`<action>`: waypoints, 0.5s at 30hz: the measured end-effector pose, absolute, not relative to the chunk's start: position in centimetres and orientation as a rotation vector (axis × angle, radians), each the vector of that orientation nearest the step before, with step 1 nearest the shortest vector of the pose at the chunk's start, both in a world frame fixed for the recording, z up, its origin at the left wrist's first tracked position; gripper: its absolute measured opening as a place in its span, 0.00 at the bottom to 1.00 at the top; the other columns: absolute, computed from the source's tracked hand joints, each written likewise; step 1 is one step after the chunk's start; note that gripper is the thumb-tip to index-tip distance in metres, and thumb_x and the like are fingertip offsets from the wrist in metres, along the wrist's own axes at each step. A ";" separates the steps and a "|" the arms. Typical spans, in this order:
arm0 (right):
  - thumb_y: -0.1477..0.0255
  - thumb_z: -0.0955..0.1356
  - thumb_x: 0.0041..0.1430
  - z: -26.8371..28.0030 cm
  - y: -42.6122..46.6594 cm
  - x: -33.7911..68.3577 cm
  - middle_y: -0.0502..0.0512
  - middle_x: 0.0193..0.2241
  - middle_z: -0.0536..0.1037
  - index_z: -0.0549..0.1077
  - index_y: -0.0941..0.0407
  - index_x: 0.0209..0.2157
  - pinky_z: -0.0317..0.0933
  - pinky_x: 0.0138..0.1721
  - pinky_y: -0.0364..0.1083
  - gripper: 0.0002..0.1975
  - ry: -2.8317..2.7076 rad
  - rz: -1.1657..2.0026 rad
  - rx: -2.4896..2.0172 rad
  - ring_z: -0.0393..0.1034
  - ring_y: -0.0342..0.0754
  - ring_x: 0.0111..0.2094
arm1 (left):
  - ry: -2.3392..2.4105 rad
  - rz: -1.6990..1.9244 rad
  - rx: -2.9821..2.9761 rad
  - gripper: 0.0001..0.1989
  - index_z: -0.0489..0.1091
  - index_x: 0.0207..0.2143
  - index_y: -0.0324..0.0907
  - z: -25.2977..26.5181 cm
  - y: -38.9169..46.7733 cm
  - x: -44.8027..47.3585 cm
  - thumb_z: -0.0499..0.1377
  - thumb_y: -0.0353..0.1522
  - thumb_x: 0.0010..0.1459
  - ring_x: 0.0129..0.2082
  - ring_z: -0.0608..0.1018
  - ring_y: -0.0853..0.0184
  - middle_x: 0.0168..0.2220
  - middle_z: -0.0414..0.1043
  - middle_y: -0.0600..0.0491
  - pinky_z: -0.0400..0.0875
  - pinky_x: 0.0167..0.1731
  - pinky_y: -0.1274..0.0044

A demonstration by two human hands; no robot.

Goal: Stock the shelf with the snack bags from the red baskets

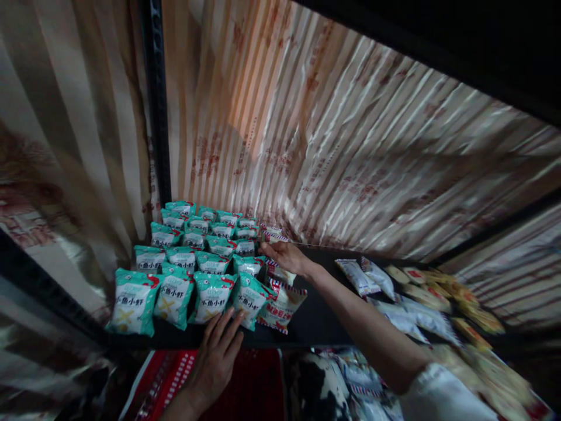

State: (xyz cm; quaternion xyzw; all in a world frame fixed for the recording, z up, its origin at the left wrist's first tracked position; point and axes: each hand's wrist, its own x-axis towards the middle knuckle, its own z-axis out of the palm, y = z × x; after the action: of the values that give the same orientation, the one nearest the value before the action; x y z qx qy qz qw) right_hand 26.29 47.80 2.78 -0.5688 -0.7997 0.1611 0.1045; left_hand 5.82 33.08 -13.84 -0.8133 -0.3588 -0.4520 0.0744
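Rows of green-and-white snack bags (pixel 214 296) stand upright on a dark shelf (pixel 313 313). Along their right side runs a line of red-and-white snack bags (pixel 283 305). My left hand (pixel 219 351) is at the shelf's front edge, fingers stretched out, the tips at the bottom of the front green bags; it holds nothing. Farther back, my right hand (pixel 284 257) reaches in from the right, fingers closed over the top of another red-and-white snack bag (pixel 280 272) behind the front one. Its fingertips are partly hidden.
Blue-and-white packets (pixel 358 277) and yellowish packets (pixel 475 310) lie on the shelf to the right. Below sit a red basket (pixel 175 374) and more packaged goods (pixel 359 374). A black upright post (pixel 158 105) and striped curtain (pixel 210 117) stand behind; another shelf (pixel 460 47) overhangs.
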 end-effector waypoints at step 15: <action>0.75 0.64 0.56 0.6 47.9 24.6 0.52 0.37 0.80 0.78 0.51 0.37 0.62 0.42 0.45 0.12 -2.477 0.351 -1.549 0.72 0.49 0.40 | -1.092 -1.327 -2.441 0.13 0.70 0.39 0.40 -13.6 32.9 5.7 0.48 0.22 0.57 0.61 0.57 0.60 0.56 0.65 0.49 0.58 0.56 0.65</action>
State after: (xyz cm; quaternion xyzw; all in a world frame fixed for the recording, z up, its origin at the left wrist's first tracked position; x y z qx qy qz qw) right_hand 24.64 47.90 0.63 -0.5238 -0.8377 0.1186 0.0994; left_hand 5.67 32.87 -13.59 -0.8152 -0.3646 -0.4432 0.0780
